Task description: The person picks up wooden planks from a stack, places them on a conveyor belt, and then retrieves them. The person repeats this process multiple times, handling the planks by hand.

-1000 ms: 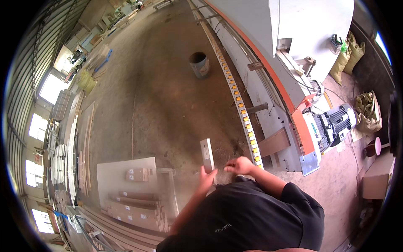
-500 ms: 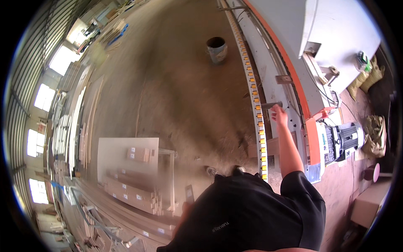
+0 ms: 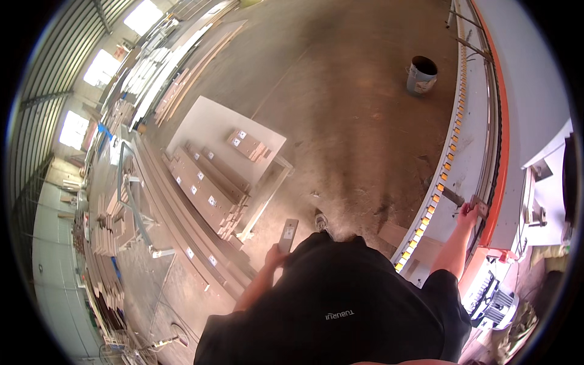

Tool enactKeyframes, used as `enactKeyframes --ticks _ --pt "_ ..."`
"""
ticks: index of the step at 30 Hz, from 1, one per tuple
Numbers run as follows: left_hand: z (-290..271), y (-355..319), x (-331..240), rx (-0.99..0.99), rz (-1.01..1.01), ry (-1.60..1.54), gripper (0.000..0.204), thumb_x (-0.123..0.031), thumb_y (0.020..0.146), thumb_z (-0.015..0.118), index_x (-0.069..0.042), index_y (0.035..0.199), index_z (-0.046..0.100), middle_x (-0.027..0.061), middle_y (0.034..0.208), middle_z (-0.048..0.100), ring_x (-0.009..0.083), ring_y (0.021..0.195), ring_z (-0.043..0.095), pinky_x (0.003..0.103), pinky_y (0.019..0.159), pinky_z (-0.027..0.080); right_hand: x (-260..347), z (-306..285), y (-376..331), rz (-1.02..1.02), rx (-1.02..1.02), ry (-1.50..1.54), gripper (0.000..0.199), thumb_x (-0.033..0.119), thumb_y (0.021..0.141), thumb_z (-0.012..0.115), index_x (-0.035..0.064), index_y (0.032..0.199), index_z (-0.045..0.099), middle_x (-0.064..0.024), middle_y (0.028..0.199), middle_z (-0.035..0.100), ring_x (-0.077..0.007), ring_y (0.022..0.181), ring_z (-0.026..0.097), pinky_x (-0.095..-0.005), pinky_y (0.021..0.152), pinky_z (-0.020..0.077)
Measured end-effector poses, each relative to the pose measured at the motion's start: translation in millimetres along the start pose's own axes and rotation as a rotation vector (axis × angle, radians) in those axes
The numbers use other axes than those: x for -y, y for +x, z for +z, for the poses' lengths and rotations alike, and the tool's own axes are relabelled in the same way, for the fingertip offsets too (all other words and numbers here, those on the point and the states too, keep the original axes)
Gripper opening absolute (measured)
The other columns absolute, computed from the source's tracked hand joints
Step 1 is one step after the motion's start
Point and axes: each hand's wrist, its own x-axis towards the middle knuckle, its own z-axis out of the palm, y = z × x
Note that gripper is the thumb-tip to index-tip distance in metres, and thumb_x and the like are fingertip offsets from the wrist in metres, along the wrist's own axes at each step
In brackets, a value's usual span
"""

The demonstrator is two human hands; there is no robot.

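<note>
My left hand (image 3: 276, 258), low on the left side of my body, is closed around a short brown board (image 3: 288, 235) with a pale label on its face. The board stands up from my fingers. My right hand (image 3: 466, 216) reaches out to the long machine on the right. Its fingers are bent against the near edge of another short brown board (image 3: 480, 207), which lies beside the machine's orange strip (image 3: 502, 140). How far the fingertips wrap round that board is too small to see well.
A roller rail with yellow rollers (image 3: 447, 165) runs along the machine (image 3: 538, 79). Left of me, labelled brown boards (image 3: 201, 176) are stacked by a pale panel (image 3: 204, 118) on a stand. A grey bucket (image 3: 420, 79) stands on the floor ahead. A motor (image 3: 496, 304) sits at right.
My view has turned left. The short board on the machine, which was ahead of my right hand, is now at its fingers. My left hand with its board has come more into view.
</note>
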Motion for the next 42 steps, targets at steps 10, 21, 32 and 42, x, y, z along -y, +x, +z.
enactKeyframes --ticks 10,21,32,42 --pt "-6 55 -21 -0.031 -0.165 -0.242 0.076 -0.035 0.07 0.086 0.002 0.13 0.058 0.0209 0.116 0.071 0.0323 0.108 0.07 0.042 0.093 0.055 -12 -47 -114 -0.117 -0.158 -0.125 0.032 0.039 0.093 0.077 0.0108 0.104 0.066 0.0021 0.068 0.051 -0.0093 0.058 0.05 -0.0227 0.05 0.0404" --pt "-88 251 -57 -0.294 -0.192 -0.421 0.072 -0.034 0.069 0.085 0.004 0.122 0.057 0.0258 0.115 0.07 0.039 0.11 0.069 0.045 0.093 0.054 -94 -53 -214 -0.09 -0.177 -0.145 0.028 0.035 0.1 0.069 0.0076 0.1 0.067 0.002 0.066 0.054 -0.0069 0.051 0.048 -0.0192 0.043 0.0387" --pt "-225 509 -68 -0.561 -0.304 -0.577 0.074 -0.035 0.076 0.083 0.011 0.127 0.057 0.0295 0.124 0.065 0.0412 0.122 0.061 0.046 0.103 0.049 -371 191 -383 -0.13 0.626 -1.659 0.028 0.032 0.096 0.071 0.006 0.094 0.063 -0.0016 0.075 0.059 -0.0102 0.064 0.06 -0.0257 0.054 0.0497" --pt "-203 524 -9 -0.415 -0.115 -0.46 0.064 -0.025 0.08 0.079 -0.003 0.137 0.058 0.0201 0.122 0.065 0.0375 0.104 0.065 0.045 0.095 0.052 -706 330 -493 -0.253 1.558 -1.9 0.042 0.045 0.091 0.07 0.006 0.107 0.067 -0.0103 0.08 0.07 -0.021 0.067 0.069 -0.0358 0.067 0.0524"
